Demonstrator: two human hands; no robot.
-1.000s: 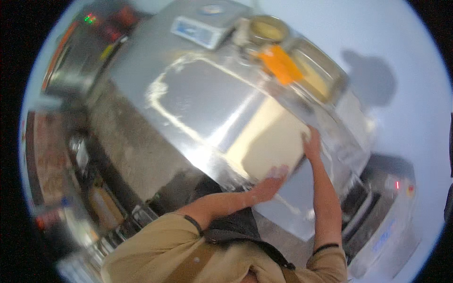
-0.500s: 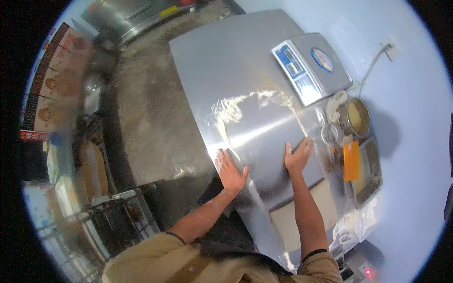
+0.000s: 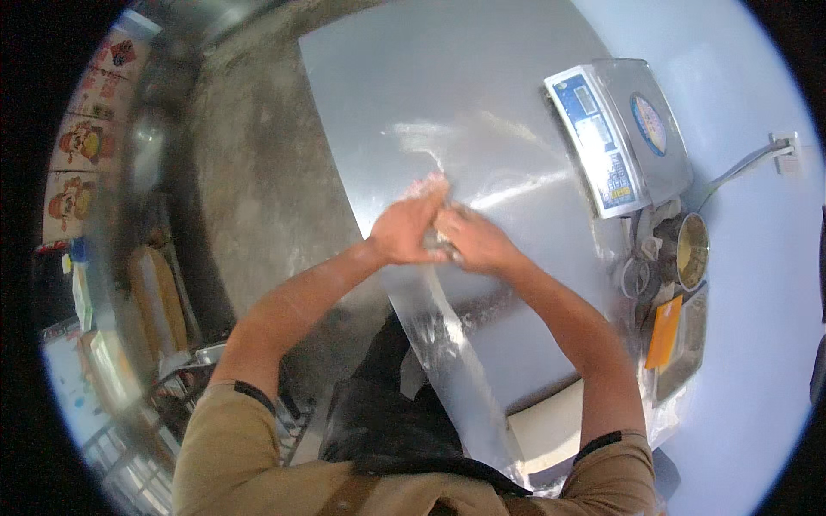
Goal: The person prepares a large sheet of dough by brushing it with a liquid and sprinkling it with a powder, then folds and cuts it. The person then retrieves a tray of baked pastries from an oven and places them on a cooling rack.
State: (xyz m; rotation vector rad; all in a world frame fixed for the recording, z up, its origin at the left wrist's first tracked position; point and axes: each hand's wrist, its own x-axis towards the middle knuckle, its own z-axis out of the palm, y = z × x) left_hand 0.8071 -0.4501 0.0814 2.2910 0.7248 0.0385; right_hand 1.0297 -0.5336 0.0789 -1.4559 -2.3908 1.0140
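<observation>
Counter [image 3: 456,73] runs ahead of your grip and to its right, bare metal for the most part, glare on it. Well to the right and a little ahead: scale [image 3: 654,172], panel side turned toward the grip. Right and nearer your body than the scale: small ring-shaped tool [image 3: 635,277], metal pot [image 3: 668,243], orange card [image 3: 663,334], metal tray [image 3: 699,344], set near one another beside the wall [image 3: 740,284]. Left of the grip, past the counter's edge: floor [image 3: 258,172]. None of these stands between your hands and the flour; your right forearm passes over part of the pale flat sheet [image 3: 551,426].

Flour streak [image 3: 453,331]: long and narrow, uneven in width. Long axis slants from just below the grip back toward your body, drifting right, roughly along the counter's left edge.

The streak lies on the counter, on the body side of your left grip [image 3: 404,230] and right grip [image 3: 477,242]. A fainter flour smear [image 3: 422,133] lies ahead, its thin tail running back to the fingertips. The pale sheet is nearer you, right of the streak.

Hands meet, fingers overlapping, low over the counter. Something pale shows between them, blurred; cannot tell whether either grip is pinching it.
</observation>
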